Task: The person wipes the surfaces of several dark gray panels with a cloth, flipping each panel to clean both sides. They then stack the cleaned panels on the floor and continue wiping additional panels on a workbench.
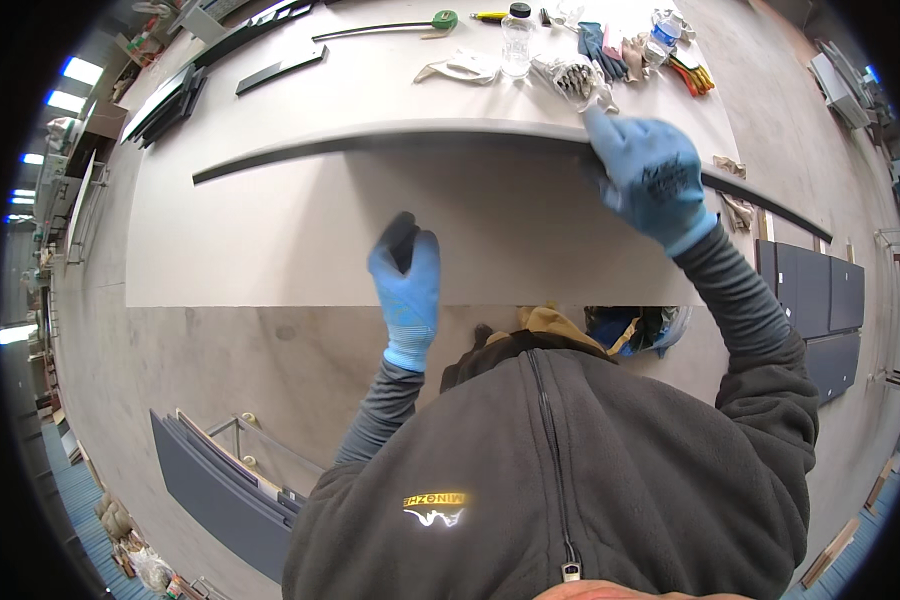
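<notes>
My right hand [648, 180], in a blue work glove, is closed round a long thin dark strip [420, 137] toward its right part. The strip spans most of the white table [220, 240] from side to side and passes beyond its right edge. Apart from the strip, nearer to me, my left hand [407, 280] in a matching glove hovers by the table's front edge. Its fingers curl toward the thumb, and a dark gap shows between them; nothing is seen held there.
At the far left of the table lie several dark strips [170, 105] and a short dark piece [282, 70]. A green tape measure [444, 20], a clear bottle [516, 45] and several gloves [602, 50] are along the back. Dark panels stand at right [810, 290] and lower left [215, 490].
</notes>
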Available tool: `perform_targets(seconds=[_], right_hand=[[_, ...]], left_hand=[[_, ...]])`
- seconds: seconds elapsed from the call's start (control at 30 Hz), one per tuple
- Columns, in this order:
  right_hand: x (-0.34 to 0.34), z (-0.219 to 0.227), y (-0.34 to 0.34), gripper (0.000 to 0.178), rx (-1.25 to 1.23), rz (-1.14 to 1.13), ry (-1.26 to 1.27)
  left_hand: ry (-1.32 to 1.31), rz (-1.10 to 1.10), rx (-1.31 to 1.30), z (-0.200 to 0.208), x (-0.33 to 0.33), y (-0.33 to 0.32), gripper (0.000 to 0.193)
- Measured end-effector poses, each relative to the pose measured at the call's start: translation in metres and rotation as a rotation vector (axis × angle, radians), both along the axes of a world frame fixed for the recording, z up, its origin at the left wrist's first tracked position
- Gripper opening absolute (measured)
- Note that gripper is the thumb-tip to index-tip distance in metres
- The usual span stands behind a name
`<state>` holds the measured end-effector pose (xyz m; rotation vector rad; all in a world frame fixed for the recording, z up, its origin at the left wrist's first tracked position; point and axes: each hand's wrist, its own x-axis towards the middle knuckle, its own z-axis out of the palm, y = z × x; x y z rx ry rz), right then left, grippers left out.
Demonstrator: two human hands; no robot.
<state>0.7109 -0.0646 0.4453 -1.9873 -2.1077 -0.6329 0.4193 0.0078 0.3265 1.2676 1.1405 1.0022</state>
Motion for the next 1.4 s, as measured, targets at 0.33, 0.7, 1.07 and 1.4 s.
perform_targets(seconds=[0.33,0.7,1.07,1.4], right_hand=[[0.071,0.017,0.077,0.049,0.229,0.053,-0.139],[0.046,0.047,0.066,0.062,0.188,0.085,-0.115],[-0.002,0.052,0.069,0.066,-0.141,0.045,0.254],[0.035,0.01,0.138,0.065,-0.272,0.009,0.231]], left_hand=[[-0.036,-0.141,-0.461,-0.109,0.03,-0.046,0.06],[-0.218,-0.134,-0.648,-0.156,0.008,-0.057,0.064],[-0.708,0.385,-1.159,-0.234,-0.026,-0.088,0.112],[-1.016,0.251,-1.115,-0.24,-0.002,-0.074,0.118]])
